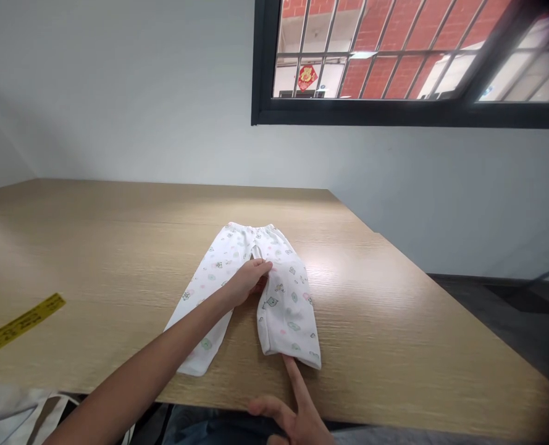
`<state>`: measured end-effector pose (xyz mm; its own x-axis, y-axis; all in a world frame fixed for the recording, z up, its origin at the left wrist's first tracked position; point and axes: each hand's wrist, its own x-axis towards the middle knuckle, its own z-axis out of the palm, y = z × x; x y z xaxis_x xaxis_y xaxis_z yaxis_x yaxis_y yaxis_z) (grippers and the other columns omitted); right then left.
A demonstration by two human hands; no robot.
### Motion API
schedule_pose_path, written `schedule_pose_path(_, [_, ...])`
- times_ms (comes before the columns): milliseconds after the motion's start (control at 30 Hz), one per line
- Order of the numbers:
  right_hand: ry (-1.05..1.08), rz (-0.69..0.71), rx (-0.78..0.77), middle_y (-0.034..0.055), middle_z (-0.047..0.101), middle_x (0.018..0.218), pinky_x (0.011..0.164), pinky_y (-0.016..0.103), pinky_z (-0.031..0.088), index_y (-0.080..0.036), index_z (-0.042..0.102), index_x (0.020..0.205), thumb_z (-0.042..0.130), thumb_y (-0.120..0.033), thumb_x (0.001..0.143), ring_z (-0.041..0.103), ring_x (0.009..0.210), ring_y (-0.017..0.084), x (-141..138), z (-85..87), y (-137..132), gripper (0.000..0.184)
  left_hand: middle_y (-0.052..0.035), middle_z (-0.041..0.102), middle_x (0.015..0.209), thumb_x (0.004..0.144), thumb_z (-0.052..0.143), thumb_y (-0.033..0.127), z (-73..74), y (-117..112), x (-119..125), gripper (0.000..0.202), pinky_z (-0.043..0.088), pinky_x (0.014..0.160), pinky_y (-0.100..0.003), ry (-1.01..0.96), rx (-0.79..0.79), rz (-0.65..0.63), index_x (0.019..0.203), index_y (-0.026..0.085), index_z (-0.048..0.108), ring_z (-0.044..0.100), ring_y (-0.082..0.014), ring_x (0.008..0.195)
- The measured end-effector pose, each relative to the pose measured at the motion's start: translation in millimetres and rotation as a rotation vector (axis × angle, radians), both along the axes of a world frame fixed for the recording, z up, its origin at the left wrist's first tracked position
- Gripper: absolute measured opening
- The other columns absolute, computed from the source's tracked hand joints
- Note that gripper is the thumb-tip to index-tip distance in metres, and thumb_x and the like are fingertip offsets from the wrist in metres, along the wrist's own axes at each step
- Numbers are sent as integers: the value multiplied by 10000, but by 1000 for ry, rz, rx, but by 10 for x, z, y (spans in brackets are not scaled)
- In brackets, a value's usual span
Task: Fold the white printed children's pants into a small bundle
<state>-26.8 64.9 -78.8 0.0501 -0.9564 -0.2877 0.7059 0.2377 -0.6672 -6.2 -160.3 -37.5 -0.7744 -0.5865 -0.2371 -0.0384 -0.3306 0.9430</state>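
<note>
A small pair of white pants [289, 303] with a printed pattern of little figures lies on the table, its elastic waistband at the far side and its legs toward me. My left hand [250, 278] reaches across the left leg and pinches the inner edge of the right leg near the crotch, lifting the fabric slightly. At the hem of that right leg is my right hand [299, 411], its index finger stretched out and its thumb held apart. The tip of that index finger is hidden under or inside the hem.
The wooden table [117, 247] has its right edge slanting away from me. Yellow tape [19, 326] with dark print lies at the left. A white bag-like thing [15, 411] is below the front edge at left. Behind stand a wall and a barred window [371, 62].
</note>
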Motion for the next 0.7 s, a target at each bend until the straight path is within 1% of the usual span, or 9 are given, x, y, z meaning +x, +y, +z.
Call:
schedule_pose_path(100, [-125, 16, -48, 39, 579, 984, 379, 123, 282, -340, -22, 1344, 689, -420, 698, 430, 401, 20, 2, -81, -103, 964, -32, 511, 755, 712, 564, 396, 14, 10, -3, 289, 420, 591, -229, -5, 11, 4, 741, 144, 426, 510, -118, 660])
schedule_pose_path(167, [-184, 7, -83, 27, 579, 1005, 351, 136, 288, -350, 62, 1319, 679, -434, 703, 414, 361, 25, -2, -47, -174, 876, -36, 512, 755, 723, 551, 386, 25, 20, 2, 272, 425, 589, -227, -9, 12, 8, 747, 141, 434, 511, -117, 655])
schedule_pose_path(200, [-201, 17, -79, 19, 584, 993, 344, 139, 293, -327, 170, 1297, 656, -434, 725, 414, 353, 26, -10, -2, -205, 758, -37, 511, 752, 726, 549, 383, 27, 25, 5, 268, 425, 587, -225, -10, 11, 7, 746, 140, 436, 511, -116, 654])
schedule_pose_path(267, [-218, 83, -28, 9, 606, 807, 339, 127, 289, -207, 425, 1165, 579, -444, 792, 402, 344, 26, -38, 125, -258, 468, -41, 512, 753, 730, 547, 380, 28, 31, 10, 265, 427, 584, -221, -10, 10, 2, 740, 140, 436, 511, -116, 654])
schedule_pose_path(300, [-225, 138, 3, 1, 579, 658, 333, 118, 274, -150, 512, 1065, 555, -460, 804, 379, 329, 24, -54, 195, -282, 407, -42, 514, 758, 731, 547, 379, 25, 33, 11, 264, 429, 584, -220, -8, 10, -1, 739, 140, 436, 513, -116, 656])
schedule_pose_path(400, [-212, 186, 98, -35, 386, 388, 308, 99, 203, -72, 607, 858, 571, -519, 763, 284, 285, 13, -76, 369, -361, 459, -46, 524, 782, 735, 537, 381, 17, 30, 8, 261, 437, 597, -220, 1, 13, -10, 754, 141, 437, 522, -117, 673])
schedule_pose_path(500, [-139, 60, 192, -30, 399, 412, 314, 93, 205, -63, 601, 769, 636, -524, 694, 289, 298, 3, -61, 434, -443, 468, -43, 527, 783, 739, 523, 380, 14, 22, 1, 255, 434, 606, -208, 7, 2, -12, 751, 143, 431, 521, -108, 674])
schedule_pose_path(600, [-29, -123, 201, 0, 468, 472, 339, 102, 255, -65, 569, 712, 701, -553, 593, 342, 330, 13, -70, 428, -483, 519, -44, 532, 792, 739, 504, 380, 24, 27, 3, 247, 435, 625, -214, -2, -32, -27, 755, 145, 431, 525, -112, 689])
schedule_pose_path(700, [178, -202, 178, 18, 469, 464, 326, 139, 253, -83, 537, 688, 635, -663, 585, 333, 319, 40, -142, 439, -426, 597, -44, 530, 784, 738, 481, 383, 57, 52, 15, 243, 440, 638, -242, -33, -100, -55, 764, 145, 441, 524, -128, 696])
